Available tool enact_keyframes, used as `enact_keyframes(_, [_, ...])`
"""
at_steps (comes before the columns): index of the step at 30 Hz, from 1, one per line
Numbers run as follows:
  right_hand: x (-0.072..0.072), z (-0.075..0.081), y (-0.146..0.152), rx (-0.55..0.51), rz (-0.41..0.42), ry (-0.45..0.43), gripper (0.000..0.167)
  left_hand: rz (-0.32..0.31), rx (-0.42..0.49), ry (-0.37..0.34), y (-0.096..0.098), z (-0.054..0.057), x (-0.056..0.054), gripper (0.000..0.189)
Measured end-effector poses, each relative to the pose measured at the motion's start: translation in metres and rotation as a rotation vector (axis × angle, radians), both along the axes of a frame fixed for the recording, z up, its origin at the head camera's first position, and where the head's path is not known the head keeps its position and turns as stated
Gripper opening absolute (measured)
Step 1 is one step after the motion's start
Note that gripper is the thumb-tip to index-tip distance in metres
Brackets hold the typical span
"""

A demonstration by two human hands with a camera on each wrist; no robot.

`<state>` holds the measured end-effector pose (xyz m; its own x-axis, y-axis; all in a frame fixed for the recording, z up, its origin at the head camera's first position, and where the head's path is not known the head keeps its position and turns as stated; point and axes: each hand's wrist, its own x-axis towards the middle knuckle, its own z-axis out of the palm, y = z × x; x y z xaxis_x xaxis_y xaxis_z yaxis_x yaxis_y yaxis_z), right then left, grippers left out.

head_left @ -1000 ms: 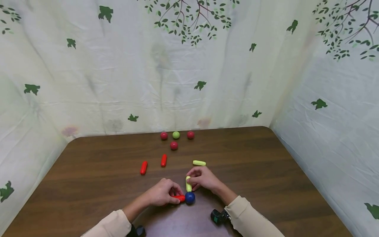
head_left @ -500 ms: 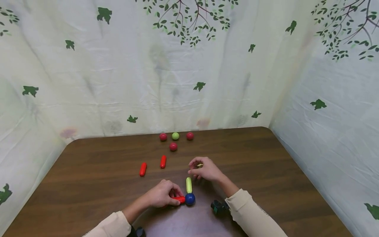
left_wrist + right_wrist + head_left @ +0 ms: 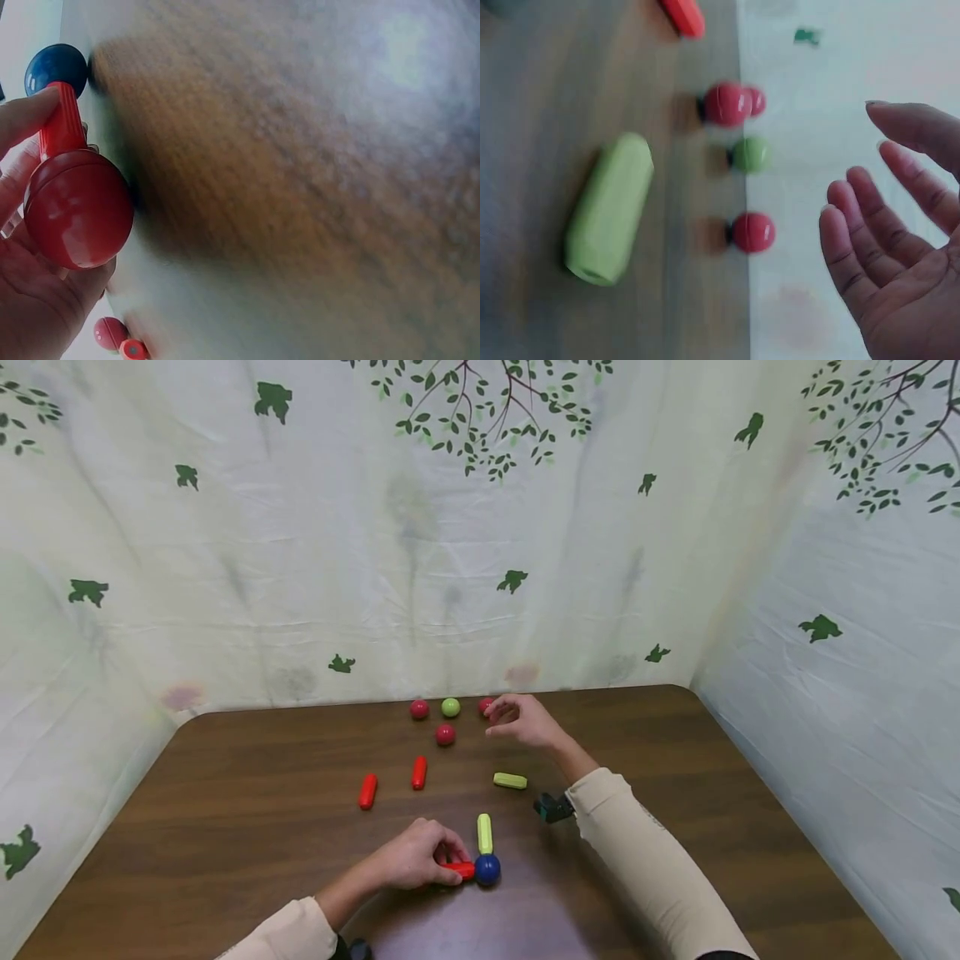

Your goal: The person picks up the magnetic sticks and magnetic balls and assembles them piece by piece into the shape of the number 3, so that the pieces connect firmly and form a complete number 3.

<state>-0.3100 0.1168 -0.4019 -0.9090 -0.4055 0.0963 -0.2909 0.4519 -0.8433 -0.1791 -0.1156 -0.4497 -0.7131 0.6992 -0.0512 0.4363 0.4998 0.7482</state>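
Observation:
My left hand pinches a red rod low over the table. One end of that rod meets a blue ball; on the other sits a red ball, which the hand hides in the head view. From the blue ball a yellow-green rod points away toward the back. My right hand is reached out to the far side of the table, fingers loosely bent and holding nothing. In the head view its fingertips overlap the rightmost loose red ball.
A loose yellow-green rod lies below the right forearm. Two red rods rest left of centre. Near the back edge are a green ball, a red ball and another red ball in front. A leaf-patterned curtain hangs behind.
My right hand let go of the yellow-green rod on the blue ball, then moved away past the loose yellow-green rod to the back red ball. The left hand keeps its hold.

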Motion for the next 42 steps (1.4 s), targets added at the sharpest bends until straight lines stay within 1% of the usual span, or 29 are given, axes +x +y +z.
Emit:
enact_keyframes(2, [-0.014,-0.001,-0.001,0.02,-0.015,-0.003,0.03,0.004,-0.004,0.006,0.0,0.0,0.001,0.014])
enact_keyframes(5, [-0.034,-0.007,0.0,0.045,-0.049,-0.023,0.032,0.007,-0.011,0.019,0.0,0.0,0.001,0.015])
enact_keyframes(7, [-0.045,-0.011,0.001,0.038,-0.072,-0.046,0.032,0.01,-0.008,0.019,0.0,0.0,0.002,0.014])
enact_keyframes(9, [-0.053,-0.015,0.002,0.028,-0.087,-0.066,0.032,0.01,-0.003,0.017,0.001,0.0,0.002,0.014])
enact_keyframes(12, [-0.062,-0.019,0.0,0.012,-0.104,-0.08,0.032,0.011,0.002,0.006,0.001,0.001,0.002,0.013])
enact_keyframes(16, [-0.069,-0.025,-0.004,0.018,-0.101,-0.08,0.035,0.016,-0.002,0.002,-0.001,0.001,0.002,0.013])
enact_keyframes(22, [-0.079,-0.033,-0.012,0.04,-0.057,-0.107,0.046,0.023,-0.004,-0.014,-0.002,0.003,0.003,0.013])
enact_keyframes(26, [-0.082,-0.034,-0.017,0.048,-0.032,-0.133,0.051,0.028,-0.001,-0.034,-0.002,0.004,0.004,0.013])
enact_keyframes(29, [-0.083,-0.035,-0.019,0.069,-0.015,-0.146,0.05,0.03,-0.003,-0.037,-0.001,0.004,0.004,0.013])
enact_keyframes(32, [-0.088,-0.039,-0.018,0.096,0.005,-0.13,0.046,0.031,-0.009,-0.039,-0.001,0.005,0.003,0.014])
enact_keyframes(35, [-0.094,-0.044,-0.015,0.112,0.013,-0.132,0.041,0.03,-0.013,-0.033,0.0,0.005,0.002,0.014])
enact_keyframes(38, [-0.097,-0.046,-0.013,0.117,0.013,-0.155,0.039,0.025,-0.013,-0.026,0.0,0.003,0.001,0.014])
enact_keyframes(42, [-0.097,-0.046,-0.014,0.121,0.029,-0.182,0.038,0.027,-0.008,-0.026,-0.001,0.001,0.0,0.014])
